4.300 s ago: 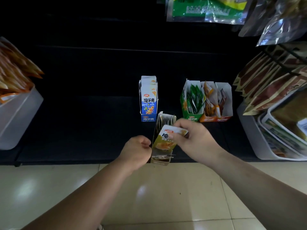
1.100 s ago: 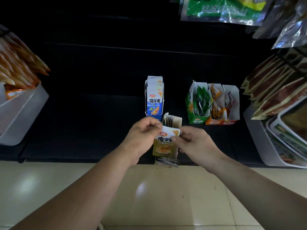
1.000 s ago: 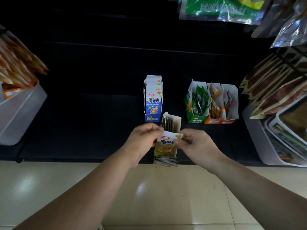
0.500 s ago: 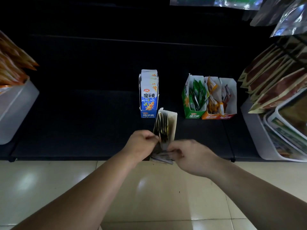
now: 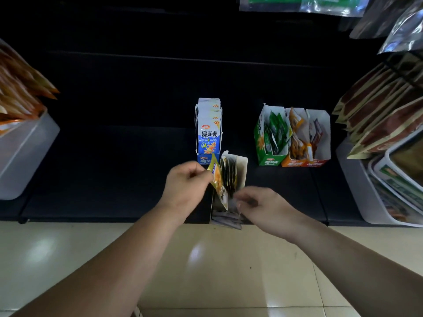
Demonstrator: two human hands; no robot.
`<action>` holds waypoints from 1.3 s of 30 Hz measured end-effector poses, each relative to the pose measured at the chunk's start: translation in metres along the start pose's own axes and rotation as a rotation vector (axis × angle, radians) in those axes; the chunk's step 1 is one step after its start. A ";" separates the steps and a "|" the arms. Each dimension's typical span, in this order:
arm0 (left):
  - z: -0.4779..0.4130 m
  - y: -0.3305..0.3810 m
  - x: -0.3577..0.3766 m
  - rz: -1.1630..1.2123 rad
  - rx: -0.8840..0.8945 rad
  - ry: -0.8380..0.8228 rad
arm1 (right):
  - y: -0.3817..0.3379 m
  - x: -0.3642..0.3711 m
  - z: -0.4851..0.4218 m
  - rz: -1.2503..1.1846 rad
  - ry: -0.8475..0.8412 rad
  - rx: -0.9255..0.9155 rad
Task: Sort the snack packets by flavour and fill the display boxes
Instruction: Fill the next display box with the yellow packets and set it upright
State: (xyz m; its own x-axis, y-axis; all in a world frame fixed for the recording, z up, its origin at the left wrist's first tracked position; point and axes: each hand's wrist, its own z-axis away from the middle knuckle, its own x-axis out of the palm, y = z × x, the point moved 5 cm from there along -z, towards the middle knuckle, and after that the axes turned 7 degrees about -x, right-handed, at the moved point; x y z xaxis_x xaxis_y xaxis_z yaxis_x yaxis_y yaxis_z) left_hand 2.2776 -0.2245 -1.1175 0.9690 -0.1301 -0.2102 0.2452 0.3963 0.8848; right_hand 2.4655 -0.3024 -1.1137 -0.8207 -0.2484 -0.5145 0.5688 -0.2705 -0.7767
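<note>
Dark shelving [image 5: 114,179] carries the yellow display box [image 5: 240,164] at its front edge. Left hand [image 5: 185,186] pinches a yellow packet [image 5: 219,183] against that box's left side; right hand [image 5: 263,207] curls at the box's near end, grip unclear. Likely filling: next, slot the packet upright inside.

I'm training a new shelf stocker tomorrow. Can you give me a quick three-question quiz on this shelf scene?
1. What does the left hand hold? A) a yellow packet B) a silver can C) nothing
2. True or false: the blue box stands to the right of the green box.
3. Fill in: beside the green box stand an orange box and a ___ box.
Key: 1 A; 2 false, it stands to the left; 3 red, the red box.
</note>
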 end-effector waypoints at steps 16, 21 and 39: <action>0.005 0.007 -0.006 0.424 -0.133 -0.164 | -0.006 -0.019 0.000 -0.293 0.347 0.230; 0.006 -0.013 0.000 -0.026 -0.023 -0.128 | -0.015 -0.031 0.001 -0.571 0.451 0.148; -0.015 -0.043 0.006 -0.293 -0.060 -0.079 | -0.007 0.009 -0.006 0.209 0.053 -0.194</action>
State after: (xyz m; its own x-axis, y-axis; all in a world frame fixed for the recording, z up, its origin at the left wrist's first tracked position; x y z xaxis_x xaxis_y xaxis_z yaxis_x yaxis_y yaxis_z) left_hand 2.2732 -0.2282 -1.1630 0.8518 -0.3163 -0.4175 0.5174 0.3839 0.7648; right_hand 2.4542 -0.2974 -1.1149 -0.6916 -0.2300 -0.6847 0.7089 -0.0347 -0.7045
